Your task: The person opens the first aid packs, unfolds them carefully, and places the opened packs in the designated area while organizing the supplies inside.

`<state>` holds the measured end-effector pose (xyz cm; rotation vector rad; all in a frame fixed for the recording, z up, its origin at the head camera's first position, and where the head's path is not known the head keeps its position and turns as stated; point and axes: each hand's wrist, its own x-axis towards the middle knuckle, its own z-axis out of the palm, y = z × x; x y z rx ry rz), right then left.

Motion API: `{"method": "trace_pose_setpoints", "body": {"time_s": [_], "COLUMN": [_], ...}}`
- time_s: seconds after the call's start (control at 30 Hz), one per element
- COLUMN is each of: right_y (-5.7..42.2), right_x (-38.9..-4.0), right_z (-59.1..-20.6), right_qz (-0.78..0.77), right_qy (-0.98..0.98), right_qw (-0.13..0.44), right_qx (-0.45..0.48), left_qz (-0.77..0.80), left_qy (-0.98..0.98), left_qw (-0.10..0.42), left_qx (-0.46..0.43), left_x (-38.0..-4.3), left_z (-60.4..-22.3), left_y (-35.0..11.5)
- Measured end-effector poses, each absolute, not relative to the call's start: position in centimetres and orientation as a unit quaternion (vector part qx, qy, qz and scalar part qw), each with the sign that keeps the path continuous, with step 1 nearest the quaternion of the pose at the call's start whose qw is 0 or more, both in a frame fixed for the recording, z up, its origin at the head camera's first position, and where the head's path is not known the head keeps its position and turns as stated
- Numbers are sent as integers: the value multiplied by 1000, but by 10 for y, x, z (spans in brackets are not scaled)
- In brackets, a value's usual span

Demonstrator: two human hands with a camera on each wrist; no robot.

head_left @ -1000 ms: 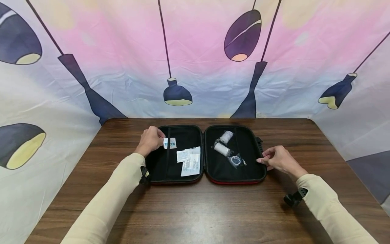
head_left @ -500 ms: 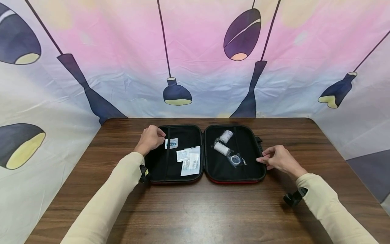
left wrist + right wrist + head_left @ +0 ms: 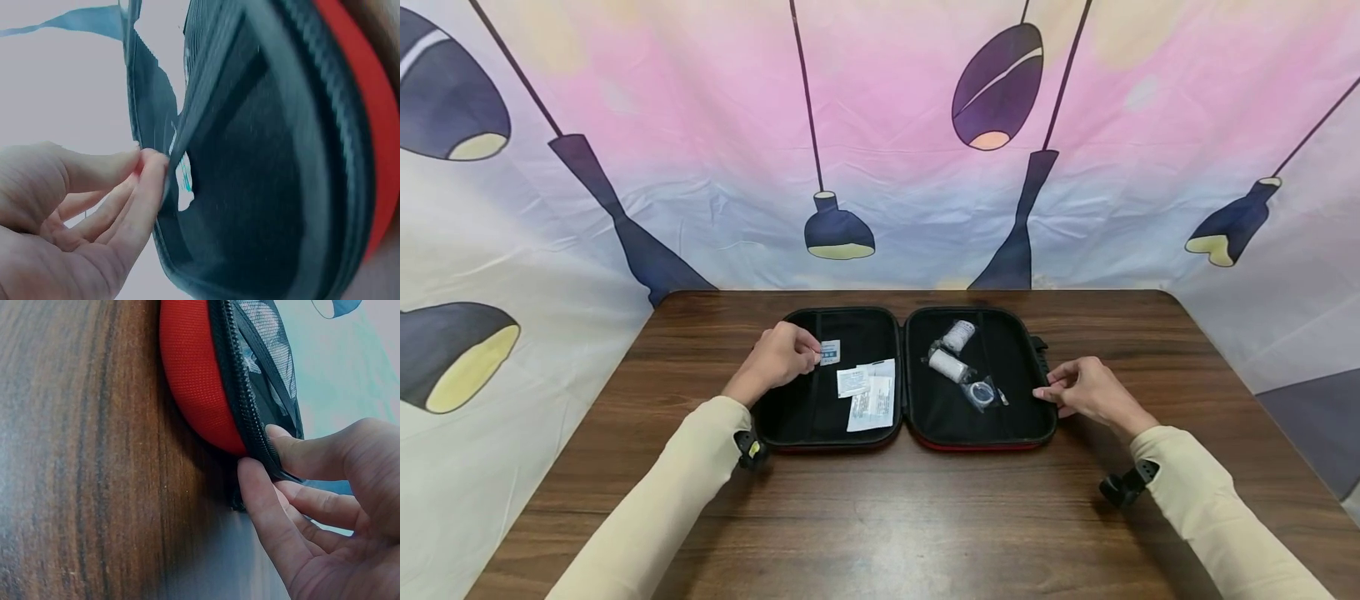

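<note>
A black-lined, red-shelled zip case (image 3: 857,446) lies spread open on the table. My left hand (image 3: 778,357) pinches at the left edge of a small white-and-blue sachet (image 3: 830,352), over the case's left half. In the left wrist view, thumb and forefinger meet at a black strap (image 3: 181,134), and part of the sachet (image 3: 184,181) shows beyond it. White packets (image 3: 871,398) lie near the hinge. My right hand (image 3: 1086,393) grips the outer rim of the right half; the right wrist view has its thumb inside, forefinger on the red shell (image 3: 194,369).
In the right half sit two white rolls in clear wrap, an upper roll (image 3: 958,336) and a lower roll (image 3: 947,365), beside a clear bag with a ring-shaped item (image 3: 981,394). A patterned cloth (image 3: 910,208) hangs behind the wooden table (image 3: 880,525).
My left hand has moved slightly right and down over the case. The white-and-blue sachet has shifted a little right. My right hand keeps its place on the rim.
</note>
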<state>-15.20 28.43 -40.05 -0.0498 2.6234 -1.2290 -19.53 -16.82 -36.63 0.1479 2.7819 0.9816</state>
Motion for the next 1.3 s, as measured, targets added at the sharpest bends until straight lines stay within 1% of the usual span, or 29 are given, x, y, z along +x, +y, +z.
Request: {"method": "trace_pose_setpoints", "body": {"time_s": [0.13,0.27,0.47,0.7,0.97,1.3], "right_y": [284,284,285,286,286,286], "right_x": [-152,-152,-152,-152,-152,-152], "right_z": [-401,-401,-401,-400,-400,-401], "right_qz": [-424,-426,-430,-427,-425,-429], "right_qy": [897,896,893,895,896,893], "right_qw": [123,128,130,132,126,131], "right_qx": [-14,-10,-10,-12,-17,-14], "left_qz": [324,305,293,272,248,259], "left_qy": [936,941,946,953,960,957], "left_qw": [121,128,121,121,112,110], "left_qx": [60,65,73,54,62,73], "left_x": [-193,-192,-194,-198,-198,-200], "left_z": [-370,-373,-379,-384,-386,-386], "left_y": [-159,-153,-149,-140,-132,-133]}}
